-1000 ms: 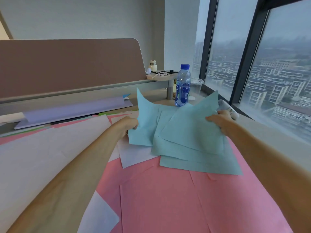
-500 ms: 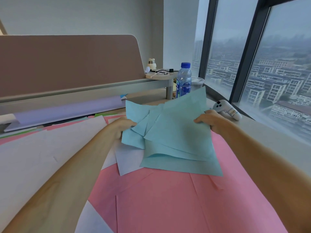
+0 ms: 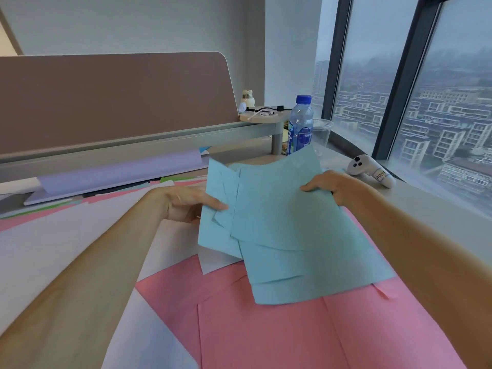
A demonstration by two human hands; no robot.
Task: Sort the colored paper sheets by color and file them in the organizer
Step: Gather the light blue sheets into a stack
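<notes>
Large white paper sheets (image 3: 53, 249) cover the left of the desk. Behind them a pale lavender paper sheet (image 3: 119, 169) lies along the foot of the brown desk divider panel (image 3: 106, 97). The left hand (image 3: 186, 206) pinches the left edge of a loose stack of light blue paper sheets (image 3: 287, 230), with its thumb flat on top and its fingers tucked underneath. The stack is held tilted above the desk, its sheets fanned and not squared up. Its lower edge hangs over the pink paper sheets (image 3: 266, 328) spread across the near desk. A clear plastic water bottle with a blue cap (image 3: 300, 123) stands behind the stack, just beside a clear plastic cup (image 3: 322, 134). The right hand (image 3: 332, 185) grips the stack's upper right edge, thumb on top and fingers curled behind. Near it, by the window, lies a white handheld controller (image 3: 370, 173).
</notes>
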